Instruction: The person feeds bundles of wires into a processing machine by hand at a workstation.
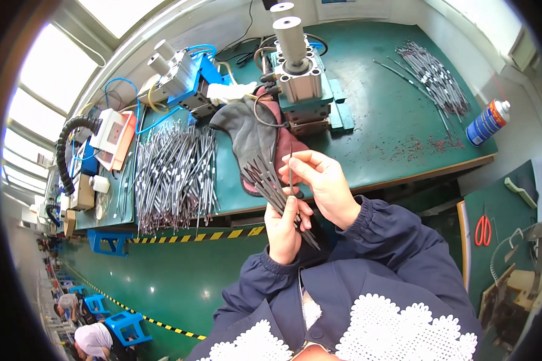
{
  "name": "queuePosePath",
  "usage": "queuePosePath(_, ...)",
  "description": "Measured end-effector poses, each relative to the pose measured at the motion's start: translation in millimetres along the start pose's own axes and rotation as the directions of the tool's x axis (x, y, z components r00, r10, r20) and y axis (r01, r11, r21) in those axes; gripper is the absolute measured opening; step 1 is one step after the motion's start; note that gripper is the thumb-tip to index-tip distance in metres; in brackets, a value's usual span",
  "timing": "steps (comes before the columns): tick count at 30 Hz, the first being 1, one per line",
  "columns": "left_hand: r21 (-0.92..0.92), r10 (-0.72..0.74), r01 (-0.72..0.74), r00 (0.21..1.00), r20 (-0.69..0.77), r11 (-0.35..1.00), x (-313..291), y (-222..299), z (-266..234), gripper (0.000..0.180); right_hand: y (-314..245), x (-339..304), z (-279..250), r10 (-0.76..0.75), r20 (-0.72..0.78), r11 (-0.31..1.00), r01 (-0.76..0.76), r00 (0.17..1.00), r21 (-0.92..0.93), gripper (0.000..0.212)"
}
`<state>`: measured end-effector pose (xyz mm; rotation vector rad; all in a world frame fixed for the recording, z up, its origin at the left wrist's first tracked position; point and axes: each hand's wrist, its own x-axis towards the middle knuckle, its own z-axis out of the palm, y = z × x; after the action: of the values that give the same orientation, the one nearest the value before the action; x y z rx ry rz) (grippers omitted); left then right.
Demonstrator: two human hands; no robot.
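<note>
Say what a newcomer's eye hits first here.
Probably the big heap of thin grey-and-black rods on the left of the green bench. Next, near the picture's centre, the bundle of dark strips in the left hand, with the right hand pinching one strip. Then the blue spray can at the bench's right end.

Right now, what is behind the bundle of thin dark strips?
Behind the upper end of the bundle lies grey and dark red cloth on the green table. Whatever the bundle covers cannot be seen.

No legible text; only small, blurred lettering on the blue-and-orange spray can [486, 124].
</note>
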<state>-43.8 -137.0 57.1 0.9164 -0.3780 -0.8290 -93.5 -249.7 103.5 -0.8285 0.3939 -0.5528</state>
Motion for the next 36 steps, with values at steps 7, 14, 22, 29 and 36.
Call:
queuePosePath(7, 0.053, -0.049, 0.054, 0.996, -0.076, 0.997, 6.2, -15.0, 10.5, 0.015, 0.2, 12.3, -21.9, 0.036, -0.079, 0.998, -0.04, 0.996, -0.048, 0.016)
queuePosePath(14, 0.049, -0.088, 0.092, 0.993, -0.079, 0.995, 6.9, -20.2, 8.6, 0.017, 17.2, 11.2, -23.9, -0.366, -0.063, 0.82, 0.29, 0.928, -0.493, 0.011)
queuePosePath(22, -0.256, -0.15, 0.161, 0.987, 0.064, 0.953, 8.0, -27.9, 11.4, 0.018, 0.6, 9.0, -15.4, 0.054, -0.126, 0.992, -0.039, 0.991, 0.117, 0.011)
queuePosePath(29, -0.034, -0.169, 0.169, 0.986, 0.011, 0.985, -4.4, -15.0, 5.8, 0.017, -10.3, 1.2, 5.2, -0.001, -0.067, 0.961, -0.018, 0.998, -0.275, 0.013)
queuePosePath(36, -0.024, -0.119, 0.122, 0.988, 0.101, 0.992, -12.4, -17.5, 8.6, 0.022, -10.7, -7.8, -31.3, -0.525, 0.434, 0.385, 0.659, 0.732, -0.646, 0.014)
